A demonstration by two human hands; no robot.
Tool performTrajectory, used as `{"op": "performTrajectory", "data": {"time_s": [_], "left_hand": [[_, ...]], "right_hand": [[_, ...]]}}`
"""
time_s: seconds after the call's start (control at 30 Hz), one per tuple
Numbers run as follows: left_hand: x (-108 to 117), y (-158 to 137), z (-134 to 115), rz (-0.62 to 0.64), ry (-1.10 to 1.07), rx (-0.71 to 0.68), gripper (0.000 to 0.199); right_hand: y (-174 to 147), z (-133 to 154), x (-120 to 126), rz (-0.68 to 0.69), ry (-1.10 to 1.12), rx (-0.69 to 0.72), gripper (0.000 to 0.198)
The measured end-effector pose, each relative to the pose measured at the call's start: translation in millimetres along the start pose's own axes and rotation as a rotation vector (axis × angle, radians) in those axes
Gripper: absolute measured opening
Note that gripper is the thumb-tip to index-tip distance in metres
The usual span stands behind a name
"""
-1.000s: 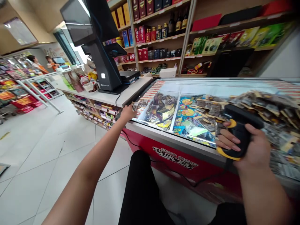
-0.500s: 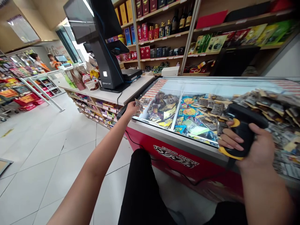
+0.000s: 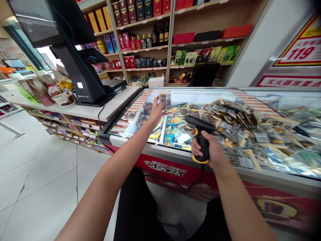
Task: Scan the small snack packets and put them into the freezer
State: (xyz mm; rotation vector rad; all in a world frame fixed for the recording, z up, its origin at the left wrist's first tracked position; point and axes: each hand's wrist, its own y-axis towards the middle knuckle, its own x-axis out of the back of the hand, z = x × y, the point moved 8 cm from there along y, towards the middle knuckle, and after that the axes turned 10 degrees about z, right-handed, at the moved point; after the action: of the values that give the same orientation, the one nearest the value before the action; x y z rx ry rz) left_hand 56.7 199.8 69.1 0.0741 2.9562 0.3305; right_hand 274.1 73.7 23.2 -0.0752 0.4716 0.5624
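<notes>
My left hand (image 3: 157,109) pinches a small snack packet (image 3: 166,101) with a clear, dark-filled front, raised above the glass top of the chest freezer (image 3: 120,140). My right hand (image 3: 209,147) is wrapped round the grip of a black and yellow barcode scanner (image 3: 203,140). The scanner's head points left, towards the packet but apart from it. A cable hangs from its handle down the freezer's red front. Beyond the scanner, many similar packets (image 3: 233,115) lie heaped on the freezer's right part. Bright snack bags show in the left part.
A black checkout terminal (image 3: 82,67) stands on a white counter (image 3: 120,100) at the left, with a bowl (image 3: 64,99) and bags beside it. Shelves (image 3: 145,47) of bottles and boxes rise behind. A white box (image 3: 155,81) sits past the freezer's back edge.
The view has turned right. My left hand has moved from the freezer's left end towards the scanner, lifting the packet. The scanner is now further forward and closer to the packet.
</notes>
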Motion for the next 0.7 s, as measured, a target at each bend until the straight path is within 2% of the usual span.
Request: {"op": "performTrajectory", "data": {"time_s": [0.17,0.27,0.43,0.63,0.7], "left_hand": [[-18.4,5.5,43.5,0.028,-0.156,0.09,0.053],[-20.7,-0.6,55.2,0.053,-0.246,0.15,0.06],[-21.8,-7.1,55.9,0.085,-0.332,0.164,0.073],[-20.6,-9.4,53.3,0.059,-0.246,0.156,0.067],[-18.8,-11.0,52.9,0.034,-0.16,0.188,0.065]], "right_hand": [[4.6,-5.2,-0.8,-0.003,-0.008,-0.018,0.05],[5.5,-6.1,2.3,-0.015,0.018,-0.021,0.053],[6.1,-7.0,4.3,-0.011,0.039,-0.018,0.054],[5.6,-7.9,4.9,-0.026,0.033,-0.03,0.055],[5.7,-7.4,5.7,-0.041,0.026,-0.023,0.055]]}}
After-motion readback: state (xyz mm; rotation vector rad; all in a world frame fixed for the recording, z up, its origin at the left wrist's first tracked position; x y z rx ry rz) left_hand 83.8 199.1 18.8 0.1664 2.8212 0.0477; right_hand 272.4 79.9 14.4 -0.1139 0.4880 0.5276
